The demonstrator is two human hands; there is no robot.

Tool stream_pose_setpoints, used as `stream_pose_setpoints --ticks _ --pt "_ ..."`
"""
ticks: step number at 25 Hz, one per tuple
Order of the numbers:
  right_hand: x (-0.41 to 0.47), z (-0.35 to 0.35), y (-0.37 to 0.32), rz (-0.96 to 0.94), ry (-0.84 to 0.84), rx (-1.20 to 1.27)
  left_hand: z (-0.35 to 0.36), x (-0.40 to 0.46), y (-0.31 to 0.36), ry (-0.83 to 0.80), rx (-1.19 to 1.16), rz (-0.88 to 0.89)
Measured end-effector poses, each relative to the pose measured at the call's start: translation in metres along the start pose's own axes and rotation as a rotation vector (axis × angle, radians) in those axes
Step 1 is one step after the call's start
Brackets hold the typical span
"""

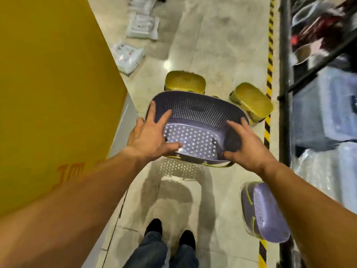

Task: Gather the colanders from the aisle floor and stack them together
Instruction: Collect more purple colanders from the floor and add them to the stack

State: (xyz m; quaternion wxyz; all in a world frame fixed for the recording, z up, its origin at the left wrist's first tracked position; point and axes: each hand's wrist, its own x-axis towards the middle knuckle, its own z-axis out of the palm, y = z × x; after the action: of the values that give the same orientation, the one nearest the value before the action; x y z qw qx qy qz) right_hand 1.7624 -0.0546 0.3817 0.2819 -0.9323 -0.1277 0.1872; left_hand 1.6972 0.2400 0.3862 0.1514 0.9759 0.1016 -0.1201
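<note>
Between both hands (197,140), a purple colander (199,120) is held.

Glossy beige tiled floor (218,55), hazard-striped tape (270,55), yellow panel (48,93) left.

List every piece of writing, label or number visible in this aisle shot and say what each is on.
Nothing here reads clearly.
Yellow panel: faint reddish marks near its lower edge, too blurred and cut off by the arm to read.
White plastic packages on the floor: dark and red print, too small and blurred.
Held purple colander, yellow colanders, purple colander on the floor: no text visible.
Striped floor tape: black-and-yellow hazard pattern only, no words.
</note>
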Motion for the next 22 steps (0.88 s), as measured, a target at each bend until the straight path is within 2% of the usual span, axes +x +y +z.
stream_pose_setpoints --ticks 3,7,10,15,22 --pt "-0.057 -0.116 -0.067 -0.037 0.073 -0.024 -0.126 -0.041 0.059 0.086 -0.013 0.044" --pt "-0.126 -0.208 -0.135 -0.069 0.117 -0.018 -0.247 -0.105 0.110 0.131 -0.038 0.063" --pt "-0.180 -0.259 -0.171 -0.079 0.176 0.001 -0.308 -0.154 0.129 0.189 -0.004 0.121" --pt "-0.245 -0.300 -0.190 -0.042 0.307 0.044 -0.338 -0.181 0.166 0.153 -0.005 0.180" --pt "-0.436 -0.282 -0.149 0.321 0.644 0.130 -0.323 -0.243 0.277 0.094 0.089 0.665"
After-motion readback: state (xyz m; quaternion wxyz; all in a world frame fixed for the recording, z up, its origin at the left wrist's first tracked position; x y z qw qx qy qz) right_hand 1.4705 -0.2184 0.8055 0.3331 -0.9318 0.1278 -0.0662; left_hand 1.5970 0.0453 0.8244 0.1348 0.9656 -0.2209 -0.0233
